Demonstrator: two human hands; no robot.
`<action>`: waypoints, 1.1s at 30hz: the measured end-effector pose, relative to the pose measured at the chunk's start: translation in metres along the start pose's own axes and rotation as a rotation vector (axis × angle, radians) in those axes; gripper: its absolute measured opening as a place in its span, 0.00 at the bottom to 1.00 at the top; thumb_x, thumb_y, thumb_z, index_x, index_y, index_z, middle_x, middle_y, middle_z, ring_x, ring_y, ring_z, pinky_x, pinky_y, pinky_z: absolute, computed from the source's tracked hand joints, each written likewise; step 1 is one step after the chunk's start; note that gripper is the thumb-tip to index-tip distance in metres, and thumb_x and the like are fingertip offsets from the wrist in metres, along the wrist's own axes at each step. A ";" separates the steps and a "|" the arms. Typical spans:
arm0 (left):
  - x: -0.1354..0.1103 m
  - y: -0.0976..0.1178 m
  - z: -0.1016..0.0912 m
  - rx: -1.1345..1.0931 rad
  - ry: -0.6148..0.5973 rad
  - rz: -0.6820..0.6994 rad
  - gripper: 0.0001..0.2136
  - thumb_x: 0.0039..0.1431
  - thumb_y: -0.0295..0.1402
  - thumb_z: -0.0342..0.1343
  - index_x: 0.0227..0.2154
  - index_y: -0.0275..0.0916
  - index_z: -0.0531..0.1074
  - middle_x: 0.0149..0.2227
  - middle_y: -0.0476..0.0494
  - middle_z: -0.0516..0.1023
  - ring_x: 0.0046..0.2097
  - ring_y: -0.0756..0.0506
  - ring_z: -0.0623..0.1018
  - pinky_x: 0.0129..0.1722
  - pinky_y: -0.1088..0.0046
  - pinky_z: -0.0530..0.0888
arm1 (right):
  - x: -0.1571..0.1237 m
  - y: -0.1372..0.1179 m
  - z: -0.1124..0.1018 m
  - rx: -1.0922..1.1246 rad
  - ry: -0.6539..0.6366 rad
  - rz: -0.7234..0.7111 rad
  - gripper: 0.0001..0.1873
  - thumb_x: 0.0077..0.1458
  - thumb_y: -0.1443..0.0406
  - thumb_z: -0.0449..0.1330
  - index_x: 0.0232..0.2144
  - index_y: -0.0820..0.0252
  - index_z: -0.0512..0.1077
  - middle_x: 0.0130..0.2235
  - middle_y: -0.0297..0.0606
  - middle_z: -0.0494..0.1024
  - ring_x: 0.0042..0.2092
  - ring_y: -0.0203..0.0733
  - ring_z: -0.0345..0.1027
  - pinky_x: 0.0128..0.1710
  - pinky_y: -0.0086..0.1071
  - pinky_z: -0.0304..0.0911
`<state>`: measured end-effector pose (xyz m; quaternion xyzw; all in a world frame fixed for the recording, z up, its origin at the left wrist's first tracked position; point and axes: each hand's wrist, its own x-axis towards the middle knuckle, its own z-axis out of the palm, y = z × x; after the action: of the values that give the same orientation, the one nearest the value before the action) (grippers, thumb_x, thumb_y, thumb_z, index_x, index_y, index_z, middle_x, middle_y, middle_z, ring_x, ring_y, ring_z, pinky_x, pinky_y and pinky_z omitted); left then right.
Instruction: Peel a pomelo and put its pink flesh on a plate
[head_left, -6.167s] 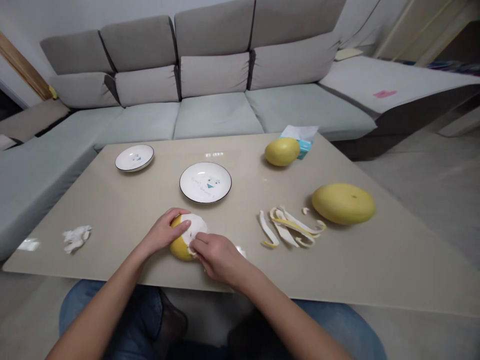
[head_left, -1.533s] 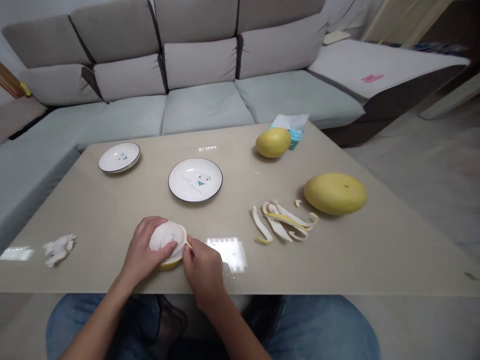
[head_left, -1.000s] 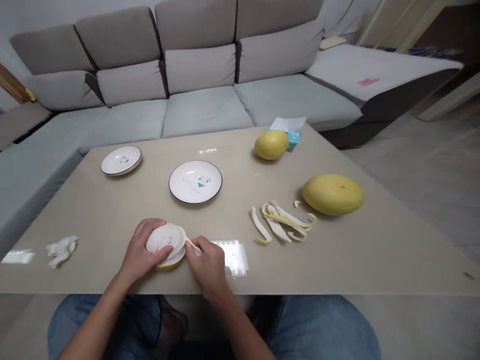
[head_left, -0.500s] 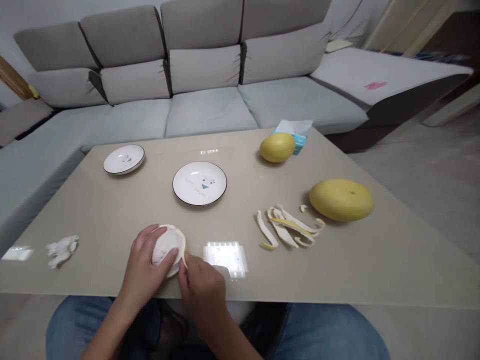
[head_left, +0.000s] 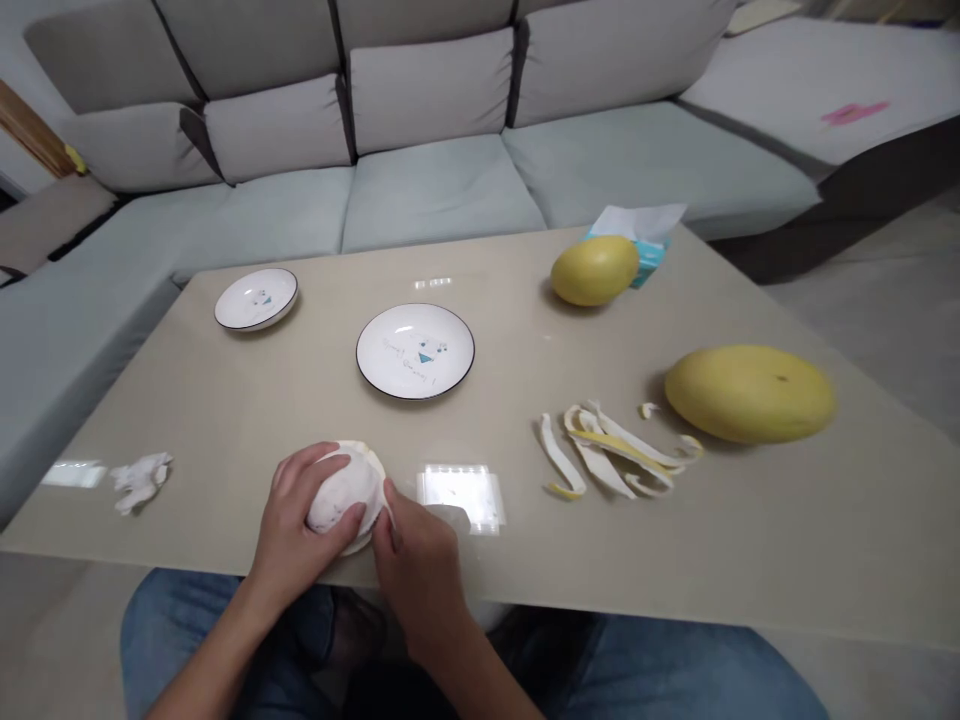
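At near left, crumpled white tissue (head_left: 141,483). Far left, round white black-rimmed plate (head_left: 256,300). Near edge of glossy beige table (head_left: 300,390): left hand (head_left: 294,525) gripping white, mostly peeled round fruit (head_left: 346,497); beyond, second plate (head_left: 415,350); right hand (head_left: 420,550) pinching fruit's right edge. Rightward, curled yellow-white peel strips (head_left: 615,448); farther, yellow oval fruit (head_left: 595,271) before blue tissue box (head_left: 649,258); right, larger yellow fruit (head_left: 750,393).

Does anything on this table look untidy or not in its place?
Two things look a little untidy. A crumpled white wad, perhaps tissue, lies loose on the table, left of the left hand, and peel strips lie scattered, no dish under them, right of the right hand.
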<state>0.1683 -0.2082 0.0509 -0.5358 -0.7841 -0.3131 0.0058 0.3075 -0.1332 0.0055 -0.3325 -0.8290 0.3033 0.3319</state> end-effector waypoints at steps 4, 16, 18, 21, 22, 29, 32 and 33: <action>-0.001 0.001 0.001 0.008 -0.012 0.003 0.17 0.57 0.35 0.59 0.49 0.47 0.69 0.54 0.42 0.71 0.56 0.38 0.70 0.56 0.55 0.69 | 0.005 0.005 -0.002 0.079 0.008 0.013 0.17 0.63 0.69 0.49 0.46 0.66 0.76 0.36 0.45 0.83 0.34 0.43 0.78 0.35 0.30 0.69; 0.004 -0.004 -0.003 -0.016 -0.065 0.015 0.18 0.56 0.36 0.60 0.50 0.47 0.69 0.54 0.41 0.71 0.56 0.37 0.71 0.56 0.55 0.69 | 0.014 -0.007 -0.011 0.219 -0.223 0.174 0.21 0.55 0.73 0.50 0.49 0.62 0.73 0.37 0.40 0.81 0.35 0.42 0.74 0.34 0.29 0.63; 0.005 -0.004 -0.003 -0.011 -0.066 0.027 0.18 0.56 0.35 0.60 0.50 0.47 0.69 0.54 0.41 0.71 0.56 0.37 0.71 0.56 0.56 0.69 | 0.014 -0.004 -0.006 0.166 -0.206 0.152 0.20 0.55 0.74 0.49 0.46 0.62 0.74 0.34 0.40 0.81 0.32 0.41 0.74 0.32 0.28 0.62; 0.006 -0.005 -0.002 -0.022 -0.065 0.035 0.18 0.56 0.34 0.60 0.50 0.46 0.69 0.54 0.41 0.71 0.55 0.38 0.71 0.55 0.56 0.69 | 0.013 0.004 0.001 0.104 -0.174 0.104 0.17 0.57 0.73 0.48 0.41 0.63 0.75 0.31 0.40 0.80 0.30 0.41 0.73 0.31 0.29 0.61; 0.006 -0.006 -0.003 -0.028 -0.066 0.038 0.18 0.56 0.34 0.60 0.50 0.46 0.69 0.54 0.41 0.71 0.55 0.38 0.71 0.55 0.55 0.69 | 0.013 0.007 0.002 0.096 -0.169 0.088 0.17 0.57 0.72 0.48 0.41 0.64 0.75 0.30 0.41 0.80 0.30 0.41 0.73 0.31 0.29 0.61; 0.001 -0.014 -0.007 -0.079 -0.088 0.078 0.18 0.55 0.32 0.60 0.50 0.45 0.68 0.54 0.40 0.70 0.56 0.38 0.70 0.56 0.54 0.67 | 0.012 0.007 -0.009 0.099 -0.237 0.039 0.17 0.60 0.71 0.49 0.47 0.65 0.73 0.38 0.46 0.81 0.38 0.45 0.75 0.37 0.32 0.63; -0.001 -0.015 -0.007 -0.085 -0.086 0.079 0.18 0.55 0.32 0.60 0.50 0.46 0.68 0.55 0.40 0.70 0.56 0.38 0.70 0.56 0.55 0.67 | 0.011 0.003 -0.006 0.031 -0.253 0.056 0.17 0.60 0.71 0.49 0.47 0.64 0.74 0.36 0.44 0.81 0.35 0.45 0.74 0.34 0.31 0.61; -0.001 -0.015 -0.007 -0.084 -0.082 0.077 0.18 0.55 0.33 0.61 0.49 0.46 0.68 0.55 0.40 0.70 0.56 0.38 0.70 0.56 0.55 0.67 | 0.011 0.003 -0.004 0.005 -0.250 0.059 0.16 0.60 0.71 0.50 0.46 0.64 0.74 0.34 0.44 0.81 0.34 0.44 0.74 0.32 0.31 0.60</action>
<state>0.1535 -0.2156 0.0488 -0.5778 -0.7486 -0.3230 -0.0370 0.3051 -0.1217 0.0094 -0.3156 -0.8531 0.3540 0.2175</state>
